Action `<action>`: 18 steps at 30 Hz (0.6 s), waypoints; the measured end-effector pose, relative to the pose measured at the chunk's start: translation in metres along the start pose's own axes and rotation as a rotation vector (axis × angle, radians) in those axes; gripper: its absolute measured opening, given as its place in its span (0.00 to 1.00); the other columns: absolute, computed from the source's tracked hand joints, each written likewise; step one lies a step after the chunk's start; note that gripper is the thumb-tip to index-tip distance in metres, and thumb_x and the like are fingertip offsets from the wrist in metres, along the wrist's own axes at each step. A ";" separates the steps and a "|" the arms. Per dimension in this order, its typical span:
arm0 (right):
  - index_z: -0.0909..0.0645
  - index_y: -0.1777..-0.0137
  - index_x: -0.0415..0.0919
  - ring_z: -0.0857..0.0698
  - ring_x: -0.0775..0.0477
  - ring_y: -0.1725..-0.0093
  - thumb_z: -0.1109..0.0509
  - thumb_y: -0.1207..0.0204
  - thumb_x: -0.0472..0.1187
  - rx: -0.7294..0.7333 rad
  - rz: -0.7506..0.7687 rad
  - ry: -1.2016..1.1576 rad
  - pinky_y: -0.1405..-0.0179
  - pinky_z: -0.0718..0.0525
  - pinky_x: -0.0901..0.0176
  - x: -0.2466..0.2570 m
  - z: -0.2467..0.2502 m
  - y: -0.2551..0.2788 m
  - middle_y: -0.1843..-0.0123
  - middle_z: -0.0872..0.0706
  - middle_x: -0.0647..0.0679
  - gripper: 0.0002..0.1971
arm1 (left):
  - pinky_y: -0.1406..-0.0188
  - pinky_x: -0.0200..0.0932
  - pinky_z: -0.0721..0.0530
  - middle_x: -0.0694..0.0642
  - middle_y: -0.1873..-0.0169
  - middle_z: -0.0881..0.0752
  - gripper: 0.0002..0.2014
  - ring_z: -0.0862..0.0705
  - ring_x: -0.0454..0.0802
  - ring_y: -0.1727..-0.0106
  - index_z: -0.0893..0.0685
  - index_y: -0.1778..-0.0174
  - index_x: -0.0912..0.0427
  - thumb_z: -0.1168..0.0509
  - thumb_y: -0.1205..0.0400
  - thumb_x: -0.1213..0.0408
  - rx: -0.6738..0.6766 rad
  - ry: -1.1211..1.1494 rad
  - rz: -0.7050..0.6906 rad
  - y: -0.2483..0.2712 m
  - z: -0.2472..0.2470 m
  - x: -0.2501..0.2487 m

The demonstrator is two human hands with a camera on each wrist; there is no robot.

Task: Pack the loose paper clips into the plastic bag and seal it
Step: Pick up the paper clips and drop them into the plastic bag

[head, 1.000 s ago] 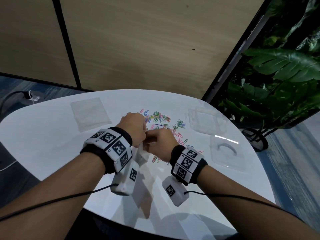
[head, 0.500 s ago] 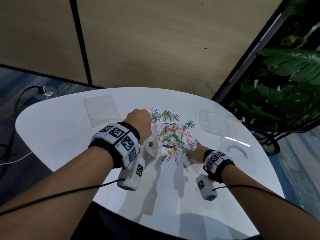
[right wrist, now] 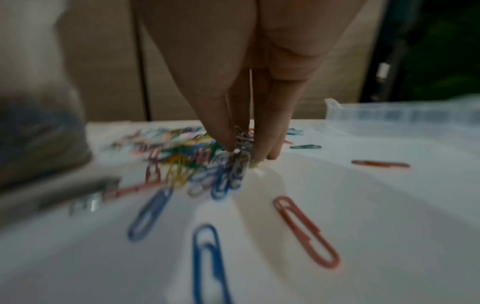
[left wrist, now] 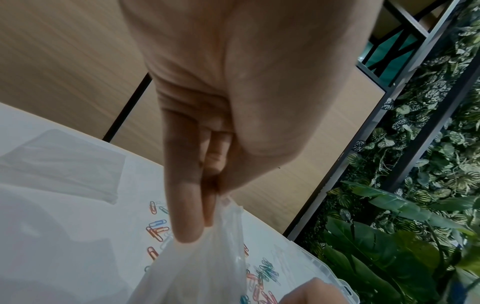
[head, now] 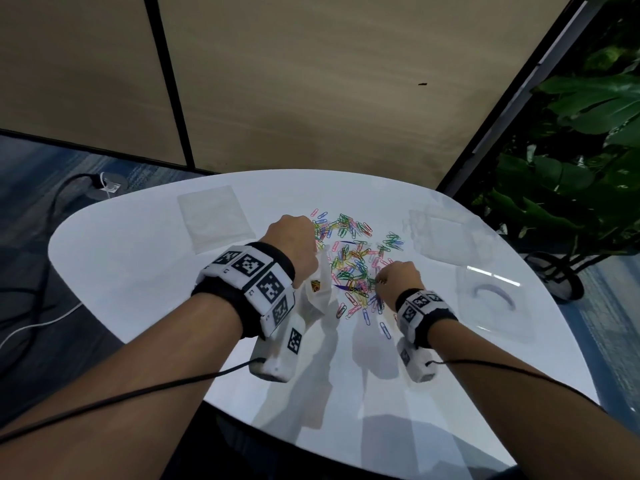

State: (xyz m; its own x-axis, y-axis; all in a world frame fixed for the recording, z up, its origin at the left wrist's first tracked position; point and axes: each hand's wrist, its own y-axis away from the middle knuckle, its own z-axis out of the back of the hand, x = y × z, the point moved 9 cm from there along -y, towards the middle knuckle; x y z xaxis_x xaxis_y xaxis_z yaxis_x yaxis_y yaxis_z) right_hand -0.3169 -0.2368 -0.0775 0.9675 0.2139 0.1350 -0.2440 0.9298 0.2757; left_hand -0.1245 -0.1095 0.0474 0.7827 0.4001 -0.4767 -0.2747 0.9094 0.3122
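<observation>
Desk [head: 145,271]: a white, rounded top carries the whole job; a spare flat clear bag [head: 214,223] lies at far left and clear plastic box pieces [head: 446,237] at far right.
Paper clips [head: 353,258]: a wide coloured scatter covers the middle of the desk, with strays near the right wrist. Judged from this, most of the packing is left.
Plastic bag [head: 317,289]: held up off the desk just left of the pile, hanging from its top edge, unsealed. A few coloured items show through it; how many clips are inside cannot be told.
Left hand [head: 294,240]: thumb and fingers pinch the bag's upper edge.
Right hand [head: 398,277]: down at the near-right edge of the pile, fingertips [right wrist: 223,142] closed on a small bunch of clips.
Sealing: not yet begun.
</observation>
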 end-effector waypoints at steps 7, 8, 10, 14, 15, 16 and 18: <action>0.15 0.46 0.30 0.08 0.43 0.55 0.25 0.26 0.32 0.174 -0.362 -1.095 0.55 0.09 0.58 -0.058 -0.006 -0.001 0.58 0.09 0.40 0.10 | 0.46 0.54 0.08 0.64 0.50 0.08 0.13 0.07 0.60 0.51 0.12 0.40 0.66 0.35 0.19 0.75 0.007 -0.005 0.007 -0.002 -0.003 -0.004; 0.16 0.45 0.25 0.08 0.44 0.59 0.26 0.25 0.30 0.204 -0.395 -1.287 0.61 0.09 0.60 -0.053 -0.006 0.004 0.60 0.09 0.37 0.11 | 0.46 0.54 0.08 0.64 0.51 0.08 0.13 0.07 0.60 0.51 0.12 0.40 0.66 0.35 0.19 0.75 0.009 -0.008 0.008 -0.002 -0.003 -0.004; 0.17 0.45 0.24 0.07 0.44 0.61 0.28 0.24 0.29 0.284 -0.381 -1.517 0.67 0.10 0.64 -0.033 0.000 0.015 0.58 0.09 0.35 0.10 | 0.46 0.54 0.07 0.64 0.52 0.08 0.14 0.07 0.60 0.51 0.12 0.40 0.66 0.35 0.20 0.76 0.014 -0.010 0.010 -0.002 -0.004 -0.006; 0.16 0.47 0.27 0.09 0.44 0.53 0.30 0.22 0.30 0.471 -0.235 -1.623 0.59 0.10 0.66 0.023 0.024 0.039 0.53 0.09 0.37 0.07 | 0.47 0.55 0.07 0.65 0.53 0.07 0.14 0.06 0.61 0.52 0.11 0.41 0.68 0.35 0.20 0.77 0.019 0.013 0.012 -0.002 -0.006 -0.009; 0.16 0.47 0.27 0.10 0.43 0.51 0.31 0.21 0.30 0.509 -0.201 -1.626 0.59 0.10 0.66 0.037 0.029 0.047 0.53 0.10 0.37 0.07 | 0.47 0.56 0.07 0.65 0.53 0.07 0.14 0.06 0.61 0.52 0.11 0.41 0.68 0.35 0.21 0.77 0.016 0.021 0.013 -0.003 -0.007 -0.010; 0.17 0.47 0.27 0.10 0.43 0.50 0.32 0.20 0.29 0.543 -0.167 -1.616 0.58 0.10 0.66 0.050 0.031 0.053 0.53 0.10 0.37 0.06 | 0.47 0.56 0.07 0.65 0.53 0.07 0.14 0.06 0.61 0.52 0.11 0.42 0.68 0.36 0.21 0.77 0.012 0.027 0.014 -0.002 -0.007 -0.011; 0.16 0.48 0.25 0.09 0.45 0.52 0.32 0.20 0.28 0.601 -0.098 -1.567 0.57 0.10 0.66 0.073 0.032 0.066 0.54 0.09 0.37 0.06 | 0.48 0.55 0.07 0.65 0.55 0.08 0.13 0.07 0.62 0.53 0.10 0.43 0.67 0.35 0.21 0.76 0.002 0.031 0.016 -0.002 -0.008 -0.012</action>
State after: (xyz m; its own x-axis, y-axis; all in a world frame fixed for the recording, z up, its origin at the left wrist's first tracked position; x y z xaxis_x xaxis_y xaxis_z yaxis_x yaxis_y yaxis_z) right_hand -0.2649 -0.1693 -0.0191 0.0755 -0.6616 0.7461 -0.5383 0.6028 0.5889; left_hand -0.1378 -0.1150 0.0454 0.7604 0.4181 -0.4969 -0.2863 0.9027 0.3213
